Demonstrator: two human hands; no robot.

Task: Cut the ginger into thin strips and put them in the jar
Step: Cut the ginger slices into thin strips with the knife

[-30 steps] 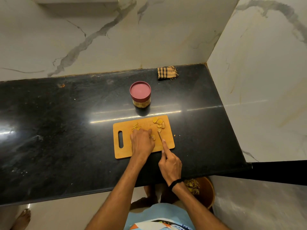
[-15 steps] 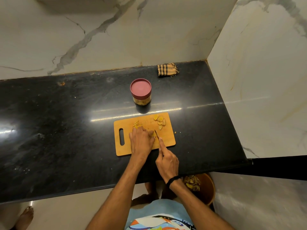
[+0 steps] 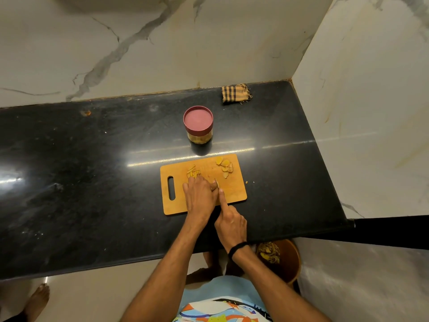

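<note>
Black counter point(image 3: 92, 182) fills the view. Wooden cutting board point(image 3: 234, 194) lies near its front edge, handle slot at 9 o'clk.

L hand point(image 3: 199, 196) rests mid-board, knuckles up, fingers bent fwd toward 12. Any ginger it steadies is hidden under the fingertips, so can't tell if it pinches a piece or only presses down.

R hand point(image 3: 231, 223) sits at 5 o'clk of the L hand, over the board's front edge. It's clenched round the knife handle w/ forefinger stretched along the spine.

Jar point(image 3: 199, 135) stands at 12 o'clk of the board, apart from it, red lid on, so nothing goes in till that's off.

Uncut ginger slices point(image 3: 225, 167) are piled at the board's 1 o'clk corner. Cut strips point(image 3: 192, 174) sit at 11 o'clk of the L fingertips, just beside them.

Knife point(image 3: 217, 183): only a short bit of blade shows. Long axis approx 12–6, touching or just beside the L fingers on their 3 o'clk side.

Key relation, as I read it: the piece lies at 9 o'clk of the blade, so each next cut prob needs the blade to step toward 9 while the fingertips back off the same way. R hand is nearer the slices for a refill.
</note>
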